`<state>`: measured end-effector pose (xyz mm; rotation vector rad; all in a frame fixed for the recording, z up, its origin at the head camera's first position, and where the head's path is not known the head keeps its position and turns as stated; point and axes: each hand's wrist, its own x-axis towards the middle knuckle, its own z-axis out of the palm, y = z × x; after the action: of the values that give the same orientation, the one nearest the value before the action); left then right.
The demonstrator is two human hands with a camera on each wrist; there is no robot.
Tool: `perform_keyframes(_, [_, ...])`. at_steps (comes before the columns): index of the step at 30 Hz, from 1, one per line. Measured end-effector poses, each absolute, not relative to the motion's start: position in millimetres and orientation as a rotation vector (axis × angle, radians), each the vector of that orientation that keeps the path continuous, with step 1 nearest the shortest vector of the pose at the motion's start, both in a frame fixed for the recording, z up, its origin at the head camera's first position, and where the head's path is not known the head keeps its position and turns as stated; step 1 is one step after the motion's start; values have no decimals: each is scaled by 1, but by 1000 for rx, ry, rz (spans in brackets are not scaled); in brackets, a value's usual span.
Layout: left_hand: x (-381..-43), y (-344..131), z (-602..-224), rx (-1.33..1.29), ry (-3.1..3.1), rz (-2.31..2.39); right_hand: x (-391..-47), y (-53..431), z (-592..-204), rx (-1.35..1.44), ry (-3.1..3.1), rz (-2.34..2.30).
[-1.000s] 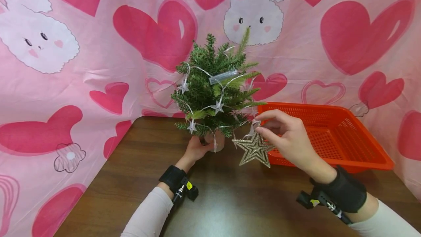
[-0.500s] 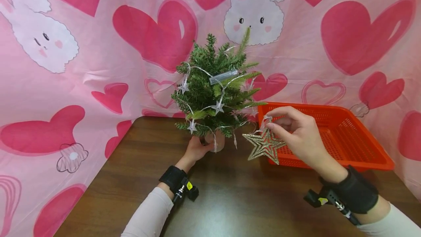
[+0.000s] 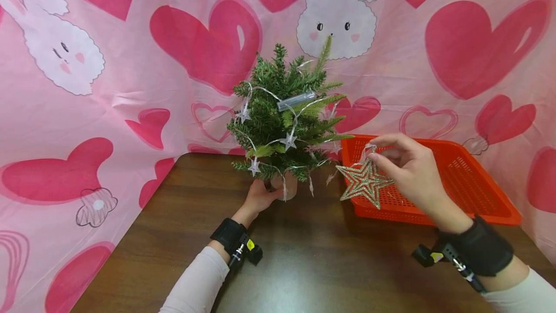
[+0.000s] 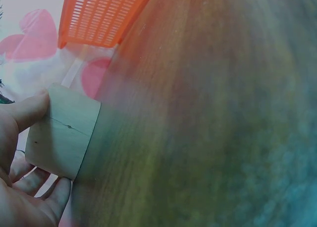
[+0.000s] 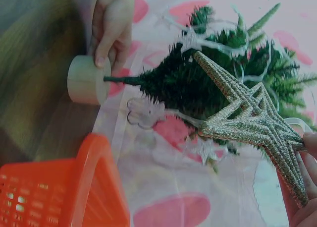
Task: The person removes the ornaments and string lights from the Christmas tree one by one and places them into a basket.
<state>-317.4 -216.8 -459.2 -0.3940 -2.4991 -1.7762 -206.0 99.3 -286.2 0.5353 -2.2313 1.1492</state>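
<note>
A small artificial Christmas tree [image 3: 271, 127] stands on the table, wound with a string of clear star lights [image 3: 288, 141]. A clear battery box [image 3: 296, 101] rests among its branches. My left hand [image 3: 257, 199] grips the tree's round, pale base [image 4: 64, 133], thumb and fingers around its side in the left wrist view. To the right of the tree, my right hand [image 3: 410, 170] pinches a gold glitter star ornament [image 3: 365, 181] near its top point, where a clear loop shows. The star hangs in front of the basket's left end, apart from the branches.
An orange perforated plastic basket [image 3: 469, 177] stands on the brown wooden table [image 3: 286, 264], right of the tree. Behind, a pink cloth [image 3: 204, 52] with hearts and rabbits hangs as a backdrop. One light strand dangles below the tree's right side.
My right hand has moved right and slightly up with the star ornament, away from the tree and in front of the basket. My left hand stays on the base.
</note>
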Motion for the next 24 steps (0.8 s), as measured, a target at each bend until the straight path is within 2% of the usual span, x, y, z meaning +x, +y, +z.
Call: perform_keyframes(24, [-315, -217, -456, -383, -2546, -1725, -233, 148, -307, 279, -2230, 1121])
